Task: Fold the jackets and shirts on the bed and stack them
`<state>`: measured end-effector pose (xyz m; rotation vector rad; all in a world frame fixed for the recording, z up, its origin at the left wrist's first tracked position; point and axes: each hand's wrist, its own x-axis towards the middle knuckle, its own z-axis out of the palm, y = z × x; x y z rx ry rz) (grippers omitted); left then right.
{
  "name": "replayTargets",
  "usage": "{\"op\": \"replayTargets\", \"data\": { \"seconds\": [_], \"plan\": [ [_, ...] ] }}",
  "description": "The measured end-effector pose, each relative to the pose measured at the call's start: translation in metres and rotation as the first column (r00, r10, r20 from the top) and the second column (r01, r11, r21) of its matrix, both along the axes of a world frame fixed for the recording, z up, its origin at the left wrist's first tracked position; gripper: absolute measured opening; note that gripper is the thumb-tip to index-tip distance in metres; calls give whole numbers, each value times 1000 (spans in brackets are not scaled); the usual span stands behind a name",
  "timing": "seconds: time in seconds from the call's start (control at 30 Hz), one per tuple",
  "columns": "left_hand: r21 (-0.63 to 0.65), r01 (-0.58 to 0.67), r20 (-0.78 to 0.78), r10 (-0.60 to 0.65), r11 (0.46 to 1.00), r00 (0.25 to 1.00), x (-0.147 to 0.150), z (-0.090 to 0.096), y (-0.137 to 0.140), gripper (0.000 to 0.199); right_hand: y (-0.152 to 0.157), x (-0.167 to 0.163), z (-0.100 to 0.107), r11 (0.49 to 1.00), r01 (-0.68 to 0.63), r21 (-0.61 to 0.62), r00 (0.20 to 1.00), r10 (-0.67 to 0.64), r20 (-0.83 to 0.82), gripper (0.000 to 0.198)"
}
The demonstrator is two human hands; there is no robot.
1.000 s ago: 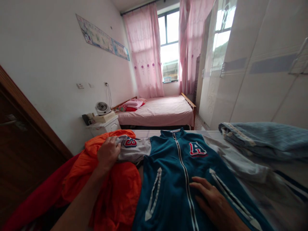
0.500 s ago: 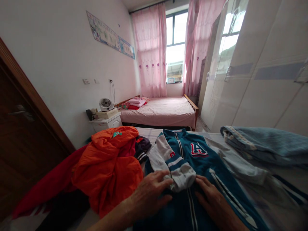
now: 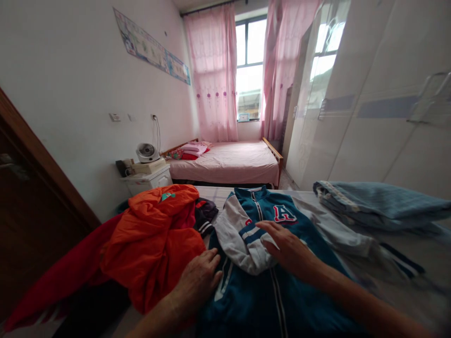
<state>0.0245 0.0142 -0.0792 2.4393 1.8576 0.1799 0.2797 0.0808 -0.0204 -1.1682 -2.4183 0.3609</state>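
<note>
A teal zip jacket [image 3: 253,291] with pale grey sleeves and a letter A patch lies front up before me. Its left-side sleeve [image 3: 232,234] is folded across the chest, the striped cuff near the zip. The other sleeve [image 3: 334,230] stretches out to the right. My left hand [image 3: 200,272] rests at the jacket's left edge by the pocket, fingers extended and close together. Over the folded sleeve's cuff lies my right hand [image 3: 287,246], its fingers stretched out and hiding part of the cuff.
Heaped orange and red clothes [image 3: 155,234] lie left of the jacket. A folded blue quilt [image 3: 380,202] sits at the right. Beyond are a pink-covered bed [image 3: 239,162], a fan [image 3: 147,152] on a nightstand [image 3: 151,180], and a white wardrobe [image 3: 369,145]. A door [image 3: 28,225] is at left.
My left hand has moved left, off the cuff to the jacket's edge. My right hand has moved up and over onto the folded sleeve. The view has turned slightly right.
</note>
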Motion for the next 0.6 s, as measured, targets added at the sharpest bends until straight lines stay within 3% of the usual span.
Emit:
{"op": "replayTargets", "data": {
  "seconds": [0.2, 0.33, 0.47, 0.53, 0.6],
  "plan": [
    [36, 79, 5, -79, 996, 997, 25, 18, 0, 27, 61, -38, -30, 995, -90, -44, 956, 99, 278, 69],
    [-8, 124, -20, -124, 992, 992, 24, 16, 0, 26, 65, -42, -33, 994, -106, 21, 918, 90, 385, 54],
    [-22, 111, -41, -112, 994, 993, 29, 22, -6, 23, 60, -30, 0, 989, -58, 139, 934, 4, 356, 25],
    [-16, 165, -13, -165, 986, 986, 40, 28, -11, 19, 60, -20, 30, 965, 4, 262, 976, -60, 209, 22],
    [2, 280, 20, -280, 960, 960, 56, 32, -14, 18, 58, -12, 66, 905, 94, 415, 995, -97, -15, 18]
  ]
}}
